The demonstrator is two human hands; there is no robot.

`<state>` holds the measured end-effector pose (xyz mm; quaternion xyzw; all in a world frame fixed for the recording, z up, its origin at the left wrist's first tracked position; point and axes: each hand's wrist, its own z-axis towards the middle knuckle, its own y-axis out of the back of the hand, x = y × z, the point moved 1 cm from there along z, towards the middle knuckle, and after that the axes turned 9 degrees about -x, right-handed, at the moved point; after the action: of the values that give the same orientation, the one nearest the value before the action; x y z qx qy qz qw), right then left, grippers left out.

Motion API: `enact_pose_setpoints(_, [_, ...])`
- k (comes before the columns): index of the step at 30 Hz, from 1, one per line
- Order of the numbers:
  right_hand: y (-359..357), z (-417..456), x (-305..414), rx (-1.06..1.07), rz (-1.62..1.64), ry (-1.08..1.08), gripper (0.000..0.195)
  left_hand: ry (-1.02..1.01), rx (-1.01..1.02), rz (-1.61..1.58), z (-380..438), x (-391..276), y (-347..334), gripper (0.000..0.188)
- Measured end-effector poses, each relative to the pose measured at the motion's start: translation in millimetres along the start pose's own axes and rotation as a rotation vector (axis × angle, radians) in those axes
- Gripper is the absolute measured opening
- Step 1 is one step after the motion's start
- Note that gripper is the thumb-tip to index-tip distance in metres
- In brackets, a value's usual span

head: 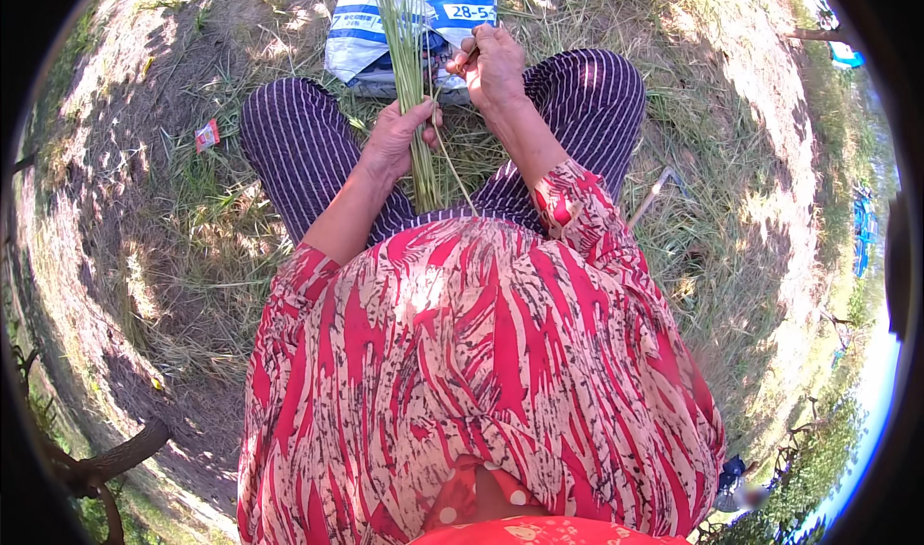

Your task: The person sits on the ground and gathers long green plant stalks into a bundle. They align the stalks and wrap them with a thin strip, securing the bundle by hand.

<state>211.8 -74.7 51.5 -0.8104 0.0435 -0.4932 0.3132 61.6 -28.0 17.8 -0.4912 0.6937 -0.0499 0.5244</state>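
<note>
My left hand (pixel 401 139) is closed around a bundle of long green grass stalks (pixel 406 61). The bundle stands upright between my knees, its cut ends near my lap. One thin loose stalk (pixel 455 166) slants from the left hand down toward my waist. To the right of the bundle, my right hand (pixel 497 65) is raised with thumb and fingers pinched on a thin brownish strand (pixel 473 52); too little of it shows to tell its exact kind. Beyond both hands lies a white and blue printed woven sack (pixel 361 43), partly covered by the stalks.
Cut grass (pixel 693 256) covers the ground around me. A pale-handled tool (pixel 652 195), perhaps a sickle, lies right of my knee. A red and white wrapper (pixel 207 135) lies at left. A bare branch (pixel 126 450) enters lower left. Another person (pixel 733 487) appears far lower right.
</note>
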Motion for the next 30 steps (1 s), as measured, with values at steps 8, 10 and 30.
enact_pose_setpoints(8, [-10,-47,13,0.072,-0.138,-0.025,0.013,-0.016,-0.269,0.065,11,-1,11,0.008])
enact_pose_setpoints(10, [-8,-67,12,0.085,-0.186,-0.055,0.013,-0.035,-0.317,0.060,12,-3,12,0.007])
enact_pose_setpoints(30, [34,-69,-15,0.358,-1.100,0.523,0.028,-0.198,-0.213,0.033,14,-9,26,0.006])
